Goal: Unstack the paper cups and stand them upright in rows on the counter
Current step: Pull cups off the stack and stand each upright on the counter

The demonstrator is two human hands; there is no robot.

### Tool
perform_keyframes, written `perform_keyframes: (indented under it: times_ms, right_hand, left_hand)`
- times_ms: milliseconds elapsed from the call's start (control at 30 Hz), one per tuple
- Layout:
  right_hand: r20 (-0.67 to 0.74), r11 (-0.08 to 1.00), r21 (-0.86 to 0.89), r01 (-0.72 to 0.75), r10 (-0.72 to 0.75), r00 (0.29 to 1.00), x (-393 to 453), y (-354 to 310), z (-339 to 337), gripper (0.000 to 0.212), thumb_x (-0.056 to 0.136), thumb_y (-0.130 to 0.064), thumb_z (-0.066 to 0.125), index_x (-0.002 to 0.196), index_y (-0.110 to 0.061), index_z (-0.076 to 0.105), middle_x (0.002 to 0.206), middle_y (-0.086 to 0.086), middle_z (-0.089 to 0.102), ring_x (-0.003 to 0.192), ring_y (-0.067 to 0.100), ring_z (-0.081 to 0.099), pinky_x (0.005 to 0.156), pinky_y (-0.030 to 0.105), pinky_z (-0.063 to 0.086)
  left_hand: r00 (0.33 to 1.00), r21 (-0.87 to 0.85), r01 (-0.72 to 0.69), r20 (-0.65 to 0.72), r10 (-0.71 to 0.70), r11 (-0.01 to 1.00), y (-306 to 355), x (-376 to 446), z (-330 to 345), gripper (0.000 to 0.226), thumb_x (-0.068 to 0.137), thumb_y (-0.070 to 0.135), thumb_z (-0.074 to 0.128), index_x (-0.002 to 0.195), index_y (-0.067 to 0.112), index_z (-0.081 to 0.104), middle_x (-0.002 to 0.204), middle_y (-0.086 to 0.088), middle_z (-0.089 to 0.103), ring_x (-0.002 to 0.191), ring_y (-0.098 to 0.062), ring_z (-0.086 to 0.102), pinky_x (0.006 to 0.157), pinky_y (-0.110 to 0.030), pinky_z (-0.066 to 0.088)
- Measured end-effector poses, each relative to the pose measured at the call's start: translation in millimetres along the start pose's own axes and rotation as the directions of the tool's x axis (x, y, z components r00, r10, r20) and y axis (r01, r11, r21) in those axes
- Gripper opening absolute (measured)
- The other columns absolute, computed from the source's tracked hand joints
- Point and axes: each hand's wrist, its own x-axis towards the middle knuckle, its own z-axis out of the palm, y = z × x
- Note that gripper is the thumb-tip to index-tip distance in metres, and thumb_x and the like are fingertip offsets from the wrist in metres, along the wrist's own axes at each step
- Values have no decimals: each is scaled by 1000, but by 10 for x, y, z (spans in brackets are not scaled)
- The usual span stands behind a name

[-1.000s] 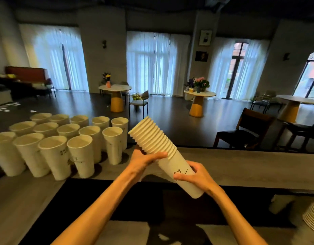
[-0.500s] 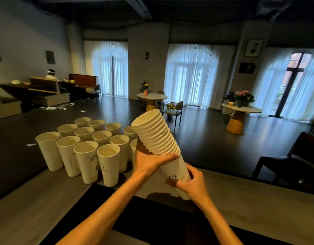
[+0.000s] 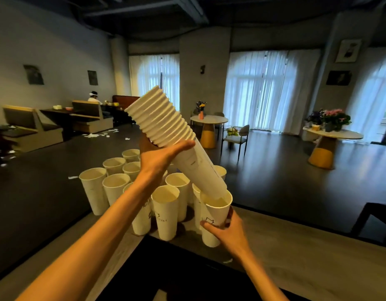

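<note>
My left hand (image 3: 159,158) grips a tilted stack of white paper cups (image 3: 166,124) just below its ribbed rims, rims pointing up and left. My right hand (image 3: 225,228) holds the lowest cup (image 3: 216,210), which has slid almost off the bottom of the stack; the stack's tip still sits in its mouth. That cup hangs beside the right end of the rows of upright white cups (image 3: 166,205) standing on the grey counter (image 3: 296,257). My left forearm hides some of those cups.
A dark mat (image 3: 177,274) covers the counter's near side. Beyond the counter edge lies a dark floor with round tables (image 3: 208,120), chairs, and a dark chair back (image 3: 374,220) at the right. A person sits at booths far left.
The stack has been lifted and tilted up to the left. My right hand has pulled the bottom cup down off it, toward the rows. The camera turned left.
</note>
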Motion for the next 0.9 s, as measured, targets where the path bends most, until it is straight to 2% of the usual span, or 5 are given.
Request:
perform_keyframes:
  times_ms: [167, 367, 633, 733, 900]
  right_hand:
    - [-1, 996, 19, -84, 85, 996, 57, 31, 297, 90, 50, -48, 92, 125, -38, 45, 127, -9, 59, 119, 14, 56, 103, 44, 49]
    - [-12, 992, -1, -123, 122, 992, 31, 8, 530, 93, 40, -58, 88, 119, -38, 44, 114, -15, 57, 111, 10, 55, 97, 35, 49]
    - [1, 978, -44, -205, 205, 979, 0, 3, 500, 102, 40, -58, 91, 128, -36, 45, 121, -12, 58, 114, 11, 56, 98, 35, 51]
    - [57, 972, -69, -226, 230, 971, -34, 35, 388, 101, 37, -56, 95, 124, -41, 45, 125, -13, 60, 112, 7, 59, 92, 30, 53]
    - [56, 954, -210, -214, 230, 972, -198, 30, -162, 92, 42, -57, 94, 121, -43, 48, 116, -15, 62, 108, 3, 59, 86, 22, 49]
  left_hand:
    - [999, -27, -1, 33, 2, 1000, -6, 264, -372, 109, 47, 41, 97, 139, 23, 41, 125, -1, 60, 112, -16, 62, 95, -40, 56]
    - [998, -66, 14, 69, -10, 998, -72, 476, -601, 116, 40, 48, 94, 140, 22, 40, 126, -2, 60, 115, -20, 62, 98, -49, 54]
    - [995, -150, -11, 97, 26, 989, -127, 562, -475, 89, 46, 36, 87, 122, 31, 42, 113, 6, 60, 105, -12, 63, 79, -27, 58]
    - [992, -180, 6, 122, 17, 984, -140, 570, -359, 100, 42, 39, 91, 126, 29, 38, 111, 9, 58, 100, -7, 62, 67, -16, 54]
    - [983, -184, 11, 183, 23, 983, -215, 489, 51, 121, 32, 58, 94, 136, 19, 47, 121, -2, 64, 105, -15, 67, 74, -25, 60]
